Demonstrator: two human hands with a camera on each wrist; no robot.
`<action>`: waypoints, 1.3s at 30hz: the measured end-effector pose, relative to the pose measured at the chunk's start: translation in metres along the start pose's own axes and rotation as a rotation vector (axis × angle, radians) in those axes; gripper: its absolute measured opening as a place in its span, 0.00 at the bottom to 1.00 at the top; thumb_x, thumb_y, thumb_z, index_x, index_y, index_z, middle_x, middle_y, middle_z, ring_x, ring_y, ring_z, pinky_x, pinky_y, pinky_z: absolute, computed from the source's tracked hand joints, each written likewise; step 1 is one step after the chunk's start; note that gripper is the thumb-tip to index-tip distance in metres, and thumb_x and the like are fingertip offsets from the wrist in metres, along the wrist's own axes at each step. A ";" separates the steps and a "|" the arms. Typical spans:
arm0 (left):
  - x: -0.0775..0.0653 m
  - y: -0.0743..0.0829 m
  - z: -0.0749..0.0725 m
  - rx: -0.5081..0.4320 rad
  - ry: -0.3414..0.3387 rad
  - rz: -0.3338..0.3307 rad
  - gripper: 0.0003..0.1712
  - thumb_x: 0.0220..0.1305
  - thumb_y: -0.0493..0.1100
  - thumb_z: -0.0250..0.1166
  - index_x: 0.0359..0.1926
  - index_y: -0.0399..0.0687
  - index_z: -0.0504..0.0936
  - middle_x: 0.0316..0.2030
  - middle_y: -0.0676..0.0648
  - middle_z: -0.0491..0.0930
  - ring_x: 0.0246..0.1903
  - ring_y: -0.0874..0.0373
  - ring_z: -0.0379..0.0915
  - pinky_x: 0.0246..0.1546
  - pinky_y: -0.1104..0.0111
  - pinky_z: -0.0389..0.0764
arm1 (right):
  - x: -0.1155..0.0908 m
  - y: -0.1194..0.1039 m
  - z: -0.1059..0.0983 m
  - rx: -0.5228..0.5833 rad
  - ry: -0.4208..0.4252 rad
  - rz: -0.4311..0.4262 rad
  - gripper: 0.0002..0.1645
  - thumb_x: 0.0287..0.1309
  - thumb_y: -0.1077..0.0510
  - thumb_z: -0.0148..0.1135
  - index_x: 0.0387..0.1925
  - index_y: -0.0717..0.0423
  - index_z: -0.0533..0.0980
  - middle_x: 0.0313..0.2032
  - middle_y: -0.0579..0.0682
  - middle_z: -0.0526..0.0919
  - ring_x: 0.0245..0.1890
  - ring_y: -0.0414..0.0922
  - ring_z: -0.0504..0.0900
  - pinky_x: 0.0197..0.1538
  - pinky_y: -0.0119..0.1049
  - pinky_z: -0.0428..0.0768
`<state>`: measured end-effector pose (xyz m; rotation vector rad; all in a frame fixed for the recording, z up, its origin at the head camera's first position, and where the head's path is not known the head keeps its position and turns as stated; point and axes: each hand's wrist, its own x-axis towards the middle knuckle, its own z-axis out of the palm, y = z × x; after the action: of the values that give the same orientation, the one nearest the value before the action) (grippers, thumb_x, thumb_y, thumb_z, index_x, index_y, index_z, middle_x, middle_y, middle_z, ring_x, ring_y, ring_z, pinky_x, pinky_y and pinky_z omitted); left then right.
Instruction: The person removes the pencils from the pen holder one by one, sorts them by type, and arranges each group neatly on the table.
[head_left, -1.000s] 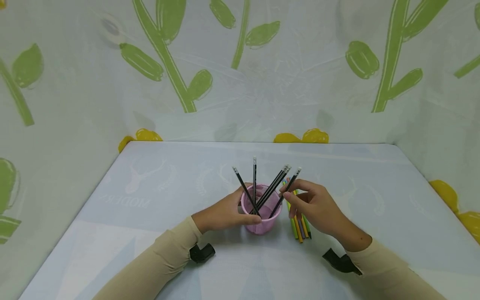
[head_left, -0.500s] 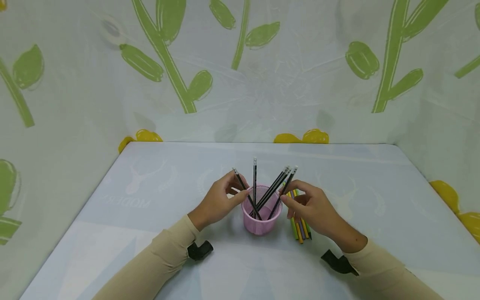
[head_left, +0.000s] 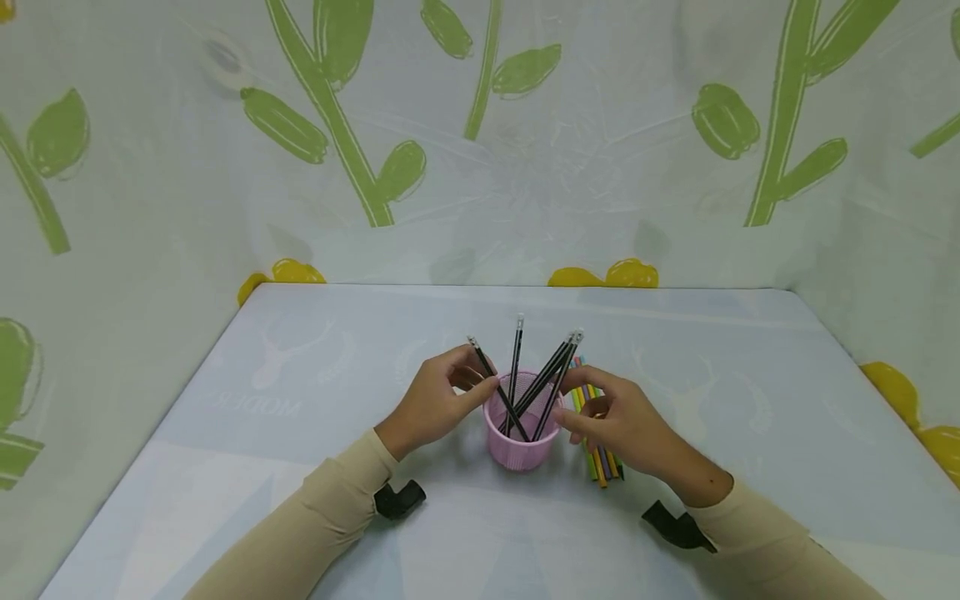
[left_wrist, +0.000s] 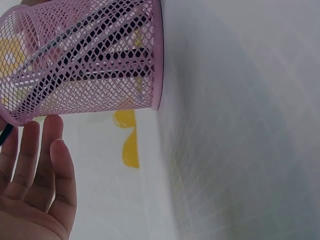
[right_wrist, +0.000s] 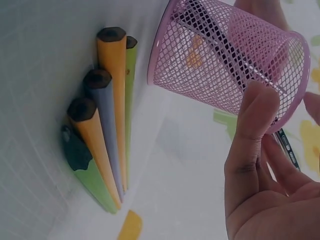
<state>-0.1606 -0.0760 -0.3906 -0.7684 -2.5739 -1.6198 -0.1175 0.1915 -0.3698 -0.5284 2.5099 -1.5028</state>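
A pink mesh pen cup (head_left: 517, 454) stands upright, holding several black pencils (head_left: 555, 367) with their eraser ends up. My left hand (head_left: 437, 402) is at the cup's left rim. Its thumb and index fingertip meet at the leftmost black pencil (head_left: 507, 404); the other fingers stay loosely extended, seen in the left wrist view. At the right rim is my right hand (head_left: 626, 421), its thumb and fingers parted and relaxed. That thumb (right_wrist: 260, 107) lies by the mesh near the rim in the right wrist view, and no pencil is held there.
Several coloured pencils (right_wrist: 111, 55) with yellow, purple and green barrels lie in a row on the table (head_left: 300, 500), just right of the cup and under the right hand. A printed wall covering (head_left: 570, 167) rises behind the table's back edge.
My left hand has moved from the cup's side up to the leftmost pencil. The right hand has let go of a black pencil, which leans left beside the others. The back pencil tilts slightly right.
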 end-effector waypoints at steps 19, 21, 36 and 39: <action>0.000 0.010 0.004 -0.006 0.042 -0.009 0.09 0.67 0.50 0.67 0.41 0.51 0.82 0.39 0.52 0.86 0.39 0.61 0.83 0.45 0.65 0.83 | 0.003 0.006 0.013 0.003 -0.101 -0.006 0.51 0.51 0.52 0.78 0.72 0.55 0.61 0.67 0.58 0.71 0.30 0.42 0.86 0.27 0.37 0.82; 0.000 0.011 0.001 -0.003 0.061 0.013 0.08 0.67 0.49 0.67 0.41 0.51 0.82 0.39 0.53 0.86 0.41 0.62 0.82 0.47 0.65 0.82 | 0.003 0.006 0.013 -0.002 -0.099 -0.001 0.51 0.50 0.52 0.78 0.72 0.55 0.61 0.65 0.58 0.72 0.30 0.42 0.85 0.27 0.37 0.82; -0.002 0.027 -0.011 -0.133 0.071 0.045 0.12 0.78 0.46 0.53 0.53 0.45 0.69 0.43 0.45 0.87 0.41 0.57 0.85 0.51 0.57 0.78 | 0.004 0.005 0.011 -0.032 -0.092 0.055 0.53 0.50 0.49 0.78 0.72 0.54 0.60 0.58 0.59 0.77 0.33 0.43 0.85 0.25 0.37 0.82; -0.001 0.029 -0.014 -0.200 0.088 0.073 0.12 0.79 0.44 0.49 0.55 0.43 0.66 0.44 0.41 0.86 0.40 0.54 0.84 0.48 0.60 0.79 | 0.003 0.005 0.010 -0.039 -0.090 0.054 0.53 0.50 0.49 0.78 0.73 0.54 0.60 0.54 0.59 0.78 0.33 0.43 0.85 0.24 0.37 0.81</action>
<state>-0.1514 -0.0782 -0.3594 -0.7721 -2.3222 -1.8639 -0.1186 0.1843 -0.3790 -0.5173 2.4686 -1.3823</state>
